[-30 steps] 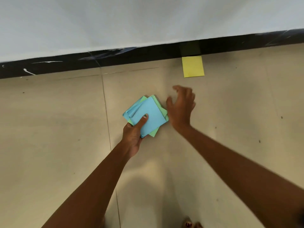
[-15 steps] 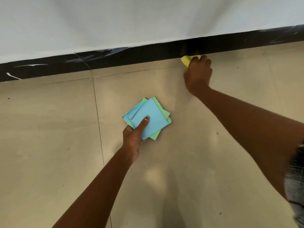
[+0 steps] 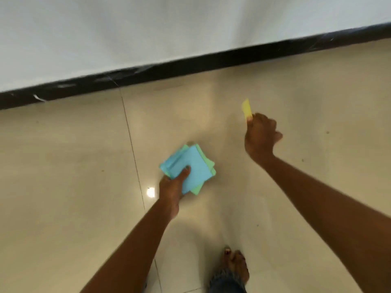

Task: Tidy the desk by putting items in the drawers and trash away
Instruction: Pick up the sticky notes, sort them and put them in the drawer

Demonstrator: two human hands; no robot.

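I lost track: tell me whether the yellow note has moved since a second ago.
Yes. The yellow note has left the floor by the black baseboard; the right hand now pinches it.

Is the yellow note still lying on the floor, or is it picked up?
Picked up. The right hand pinches the yellow note by its lower edge, clear of the floor.

Bright yellow note (image 3: 247,108) up in the right hand (image 3: 259,137). Light blue sheets on top of the stack (image 3: 189,168) in the left hand (image 3: 172,187), mint green ones peeking out beneath at the right. Floor tiles (image 3: 63,166) glossy beige, thin dark grout lines. Far off, black skirting (image 3: 190,63) flecked with white, pale grey-white wall (image 3: 148,28) above. Red polish on the toenails of the foot (image 3: 234,263), near edge.
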